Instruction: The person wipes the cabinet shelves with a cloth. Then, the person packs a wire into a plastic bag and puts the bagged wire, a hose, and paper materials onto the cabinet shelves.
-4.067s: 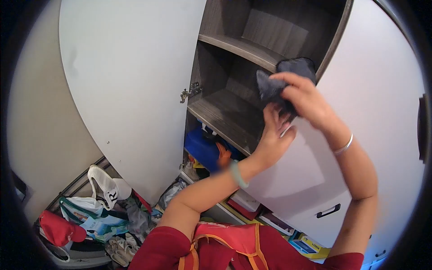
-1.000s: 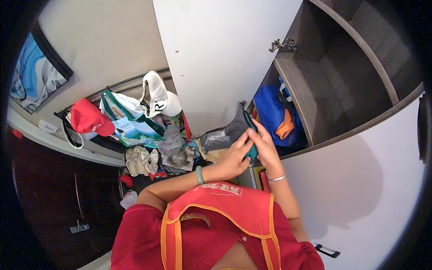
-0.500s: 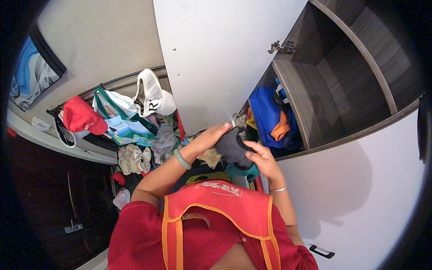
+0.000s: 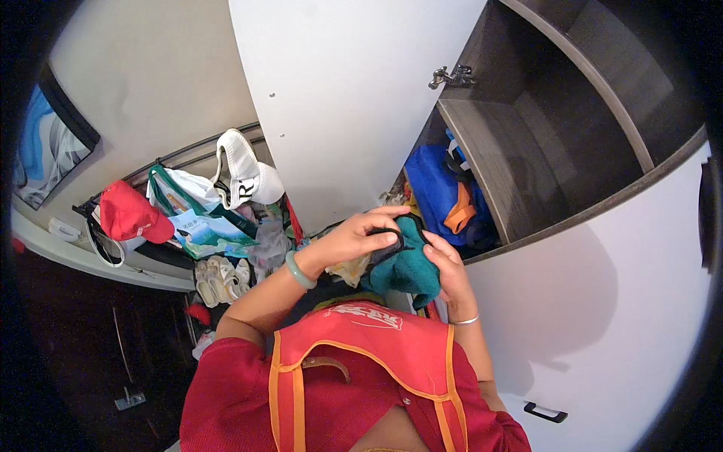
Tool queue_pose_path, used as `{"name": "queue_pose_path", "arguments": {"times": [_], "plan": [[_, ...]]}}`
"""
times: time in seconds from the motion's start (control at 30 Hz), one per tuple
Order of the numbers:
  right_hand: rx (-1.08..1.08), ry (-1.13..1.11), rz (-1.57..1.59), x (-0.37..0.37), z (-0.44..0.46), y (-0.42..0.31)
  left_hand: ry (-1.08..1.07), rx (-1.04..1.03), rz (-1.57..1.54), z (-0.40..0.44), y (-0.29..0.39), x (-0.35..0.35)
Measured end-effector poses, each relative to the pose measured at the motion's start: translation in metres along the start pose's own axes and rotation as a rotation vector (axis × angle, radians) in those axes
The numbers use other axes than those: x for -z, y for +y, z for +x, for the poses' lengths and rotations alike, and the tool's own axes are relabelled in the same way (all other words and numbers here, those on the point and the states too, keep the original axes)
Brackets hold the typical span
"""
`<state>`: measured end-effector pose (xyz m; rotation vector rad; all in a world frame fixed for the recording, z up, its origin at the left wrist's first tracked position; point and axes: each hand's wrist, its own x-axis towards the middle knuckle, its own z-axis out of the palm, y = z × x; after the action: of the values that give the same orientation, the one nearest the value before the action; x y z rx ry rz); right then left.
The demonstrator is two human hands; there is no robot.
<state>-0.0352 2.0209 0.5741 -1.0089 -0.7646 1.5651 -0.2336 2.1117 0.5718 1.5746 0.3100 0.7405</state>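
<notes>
Both my hands meet in front of the wardrobe opening over a teal fleecy cloth item (image 4: pixel 410 271) with black edging. My left hand (image 4: pixel 354 242), with a pale green bangle on its wrist, pinches the dark edge of the fabric. A dark grey cloth piece (image 4: pixel 384 239) shows under its thumb; whether it joins the teal cloth I cannot tell. My right hand (image 4: pixel 450 275), wearing a silver bracelet, grips the teal cloth's right side. The lower part of the teal cloth hangs down between my hands, above my red apron (image 4: pixel 361 331).
An open white door (image 4: pixel 331 90) stands ahead. Right of it are dark wooden shelves (image 4: pixel 497 151) and a blue bag (image 4: pixel 431 192). At left, a rack holds a red cap (image 4: pixel 132 212), a white visor (image 4: pixel 260 181) and bags, with pale shoes (image 4: pixel 218 280) below. Another white door (image 4: pixel 572 316) is at right.
The dark grey cloth between my hands has shifted left and mostly gone behind my left fingers. Teal cloth now shows raised between both hands. The view has shifted slightly.
</notes>
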Motion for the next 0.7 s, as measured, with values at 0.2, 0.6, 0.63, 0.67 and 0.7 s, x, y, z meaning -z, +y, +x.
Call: {"name": "queue_pose_path", "arguments": {"times": [0.2, 0.6, 0.63, 0.67, 0.7], "plan": [[0.183, -0.055, -0.316, 0.004, 0.004, -0.013, -0.105, -0.112, 0.240, 0.027, 0.024, 0.001], [0.246, 0.014, -0.407, 0.032, 0.003, 0.010, -0.163, -0.159, 0.499, 0.078, 0.083, -0.010], [0.289, 0.051, -0.381, 0.031, 0.004, 0.019, -0.132, -0.165, 0.487, 0.080, 0.082, -0.012], [0.290, 0.049, -0.379, 0.038, 0.006, 0.027, -0.132, -0.165, 0.490, 0.083, 0.080, -0.014], [0.290, 0.083, -0.471, 0.046, 0.010, 0.038, -0.065, -0.167, 0.526, 0.086, 0.078, -0.014]]}}
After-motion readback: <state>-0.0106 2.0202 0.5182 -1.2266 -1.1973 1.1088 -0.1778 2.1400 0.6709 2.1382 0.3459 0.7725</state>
